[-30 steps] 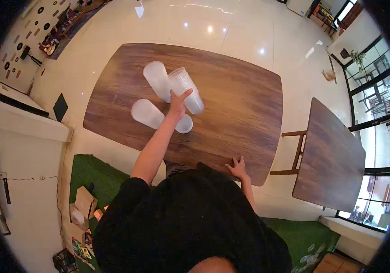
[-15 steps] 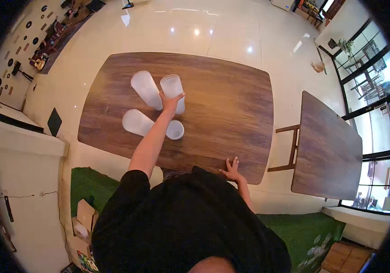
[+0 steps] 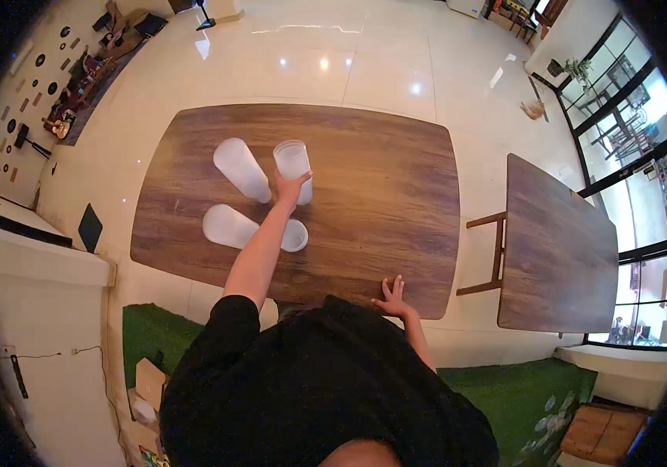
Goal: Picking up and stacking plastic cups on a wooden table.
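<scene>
We have our left hand closed around the lower part of an upright frosted cup, left of centre on the wooden counter. A second cup stands just left of it and a third cup lies tipped below. Our right hand rests flat and spread, holding nothing, at the counter's lower edge.
</scene>
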### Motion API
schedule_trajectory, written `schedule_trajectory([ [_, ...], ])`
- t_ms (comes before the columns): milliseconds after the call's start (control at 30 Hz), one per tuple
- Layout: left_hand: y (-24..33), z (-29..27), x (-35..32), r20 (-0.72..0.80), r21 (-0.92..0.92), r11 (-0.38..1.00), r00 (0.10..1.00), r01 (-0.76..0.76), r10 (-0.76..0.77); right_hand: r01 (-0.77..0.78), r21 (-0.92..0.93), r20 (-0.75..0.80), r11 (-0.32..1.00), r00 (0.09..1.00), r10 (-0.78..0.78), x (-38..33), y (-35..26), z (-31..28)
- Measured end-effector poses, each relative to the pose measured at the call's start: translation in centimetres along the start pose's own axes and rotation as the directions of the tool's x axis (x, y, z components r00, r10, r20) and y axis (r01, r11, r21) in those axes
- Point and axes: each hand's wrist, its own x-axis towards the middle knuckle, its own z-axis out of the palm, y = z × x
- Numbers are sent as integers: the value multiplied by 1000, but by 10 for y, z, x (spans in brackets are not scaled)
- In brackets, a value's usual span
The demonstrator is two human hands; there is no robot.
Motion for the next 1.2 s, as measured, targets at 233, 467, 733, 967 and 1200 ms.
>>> schedule_trajectory([
  [233, 10, 20, -7, 99, -71, 989, 988, 127, -120, -59, 46, 28, 997, 998, 57, -9, 3, -3],
  [467, -19, 13, -2, -78, 167, 986, 997, 5, 8, -17, 9, 26, 1000, 1000, 17, 2, 8, 5],
  [733, -31, -2, 7, 79, 170, 984, 996, -54, 42, -4, 15, 61, 1000, 998, 3, 2, 5, 3],
  [967, -37, -15, 20, 134, -15, 965, 956, -261, 261, 6, 41, 67, 999, 998, -9, 3, 2, 4],
  [1200, -24, -18, 2, 95, 257, 939, 973, -228, 210, 16, 31, 76, 999, 997, -19, 5, 8, 3],
])
